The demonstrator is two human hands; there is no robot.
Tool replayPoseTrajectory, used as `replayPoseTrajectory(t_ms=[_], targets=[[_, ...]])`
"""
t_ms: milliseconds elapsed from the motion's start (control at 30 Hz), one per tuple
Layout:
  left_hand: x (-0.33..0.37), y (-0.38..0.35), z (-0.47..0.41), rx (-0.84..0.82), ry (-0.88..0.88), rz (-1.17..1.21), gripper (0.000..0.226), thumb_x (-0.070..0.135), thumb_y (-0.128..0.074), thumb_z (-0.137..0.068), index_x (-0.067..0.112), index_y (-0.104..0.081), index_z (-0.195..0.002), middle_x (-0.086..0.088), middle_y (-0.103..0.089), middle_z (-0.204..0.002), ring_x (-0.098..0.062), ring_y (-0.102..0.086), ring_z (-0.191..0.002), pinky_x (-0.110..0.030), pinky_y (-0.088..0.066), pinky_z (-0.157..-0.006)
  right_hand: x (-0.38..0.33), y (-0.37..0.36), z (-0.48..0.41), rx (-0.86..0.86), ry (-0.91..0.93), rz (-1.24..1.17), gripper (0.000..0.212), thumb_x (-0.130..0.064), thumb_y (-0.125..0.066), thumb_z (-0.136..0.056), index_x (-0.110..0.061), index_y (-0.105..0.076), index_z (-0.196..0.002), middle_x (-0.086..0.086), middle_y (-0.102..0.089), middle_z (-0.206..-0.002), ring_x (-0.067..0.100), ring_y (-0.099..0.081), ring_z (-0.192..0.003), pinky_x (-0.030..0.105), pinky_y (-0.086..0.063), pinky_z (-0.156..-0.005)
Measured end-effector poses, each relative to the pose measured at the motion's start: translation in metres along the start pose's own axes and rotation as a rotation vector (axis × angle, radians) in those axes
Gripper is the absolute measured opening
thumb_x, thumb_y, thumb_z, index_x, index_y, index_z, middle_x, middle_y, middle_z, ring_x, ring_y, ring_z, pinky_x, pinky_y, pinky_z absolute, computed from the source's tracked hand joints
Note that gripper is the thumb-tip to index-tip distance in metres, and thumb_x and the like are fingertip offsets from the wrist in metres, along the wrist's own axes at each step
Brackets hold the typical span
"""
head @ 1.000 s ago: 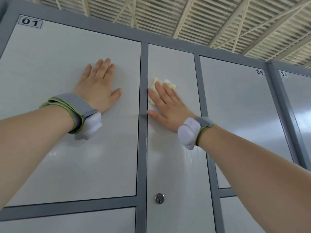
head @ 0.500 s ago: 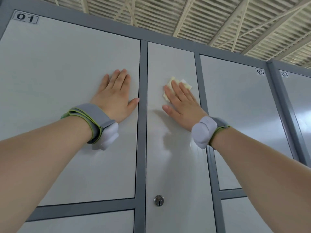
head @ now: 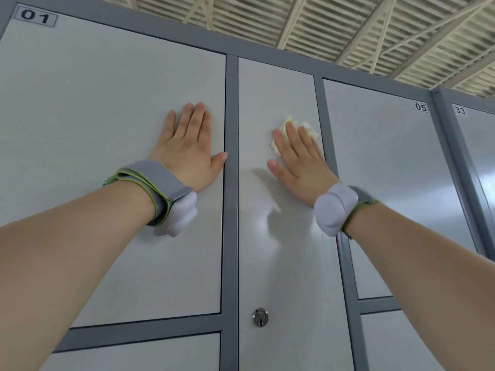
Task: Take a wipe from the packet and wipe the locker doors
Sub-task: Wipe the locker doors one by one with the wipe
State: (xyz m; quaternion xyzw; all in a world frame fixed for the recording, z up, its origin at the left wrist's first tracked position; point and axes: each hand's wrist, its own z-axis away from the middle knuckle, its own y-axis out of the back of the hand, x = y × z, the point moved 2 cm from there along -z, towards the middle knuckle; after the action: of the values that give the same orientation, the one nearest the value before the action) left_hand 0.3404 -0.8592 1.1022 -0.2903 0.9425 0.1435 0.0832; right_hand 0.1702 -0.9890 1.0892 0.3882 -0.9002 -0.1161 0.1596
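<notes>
Pale yellow wipe [head: 288, 129] under the fingertips, light grey locker doors [head: 281, 236] in darker grey frame [head: 231, 183] (wristbands [head: 158, 183] grey, green-edged).

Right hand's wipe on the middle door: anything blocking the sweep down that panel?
Nothing visible until the lock lower down. The right hand presses the wipe flat on the middle door; the left hand rests on door 01, across the frame strip.

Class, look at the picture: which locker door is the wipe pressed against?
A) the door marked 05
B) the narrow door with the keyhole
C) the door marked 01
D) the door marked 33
B: the right hand presses the wipe flat on the narrow middle door, above its keyhole.
</notes>
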Motion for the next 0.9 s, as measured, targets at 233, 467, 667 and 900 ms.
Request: replayPoseTrajectory(t_ms=[233, 467, 667, 900], targets=[[0.001, 0.000, 0.001, -0.002, -0.003, -0.013, 0.073, 0.046, -0.022, -0.098, 0.000, 0.006, -0.148, -0.013, 0.010, -0.158, -0.026, 0.011, -0.145, -0.042, 0.008, -0.116, 0.021, 0.011, -0.003, 0.013, -0.208, -0.004, 0.069, -0.054, -0.022, -0.096, -0.019, 0.001, -0.151, 0.002, 0.010, -0.159, 0.021, 0.011, -0.146, 0.030, 0.007, -0.116], [0.001, -0.001, 0.000, 0.007, -0.007, -0.010, 0.073, 0.046, -0.022, -0.099, 0.000, 0.007, -0.148, -0.013, 0.011, -0.158, -0.025, 0.011, -0.145, -0.041, 0.009, -0.115, -0.007, 0.005, -0.009, 0.010, -0.087, -0.046, 0.066, -0.053, -0.023, -0.098, -0.021, -0.001, -0.151, 0.002, 0.011, -0.159, 0.021, 0.014, -0.145, 0.031, 0.010, -0.115], [0.000, -0.001, 0.000, 0.015, -0.012, 0.004, 0.074, 0.046, -0.023, -0.098, 0.000, 0.005, -0.148, -0.013, 0.010, -0.158, -0.026, 0.010, -0.145, -0.042, 0.009, -0.115, 0.015, 0.002, 0.017, -0.043, -0.058, 0.018, 0.073, -0.065, -0.016, -0.090, -0.028, 0.000, -0.150, 0.000, 0.012, -0.159, 0.019, 0.014, -0.145, 0.027, 0.010, -0.114], [0.000, -0.002, -0.001, 0.013, -0.014, 0.005, 0.074, 0.046, -0.022, -0.098, -0.001, 0.005, -0.148, -0.014, 0.009, -0.158, -0.026, 0.010, -0.145, -0.042, 0.008, -0.116, 0.008, 0.003, -0.010, 0.001, -0.244, -0.013, 0.066, -0.056, -0.021, -0.096, -0.024, -0.001, -0.151, 0.004, 0.009, -0.159, 0.025, 0.011, -0.146, 0.035, 0.006, -0.117]])
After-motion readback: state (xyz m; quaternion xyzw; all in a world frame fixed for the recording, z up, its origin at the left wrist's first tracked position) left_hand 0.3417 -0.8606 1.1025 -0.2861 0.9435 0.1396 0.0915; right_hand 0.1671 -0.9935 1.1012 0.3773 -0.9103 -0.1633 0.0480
